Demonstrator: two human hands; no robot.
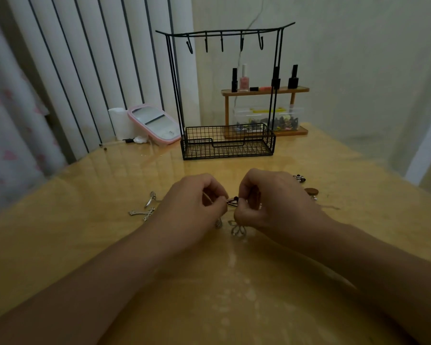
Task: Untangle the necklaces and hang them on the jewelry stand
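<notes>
Glossy wooden table (pixel 85 245); matt black wire jewelry stand (pixel 228 145).

No text, label, brand or number can be read on anything here.

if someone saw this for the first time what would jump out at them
Two hands meet at the table's centre: the left hand and right hand each pinch the tangled necklaces between them. Behind them stands the black wire jewelry stand, its hooks all bare. Silver pendants lie loose on the glossy tabletop to the left.
</notes>
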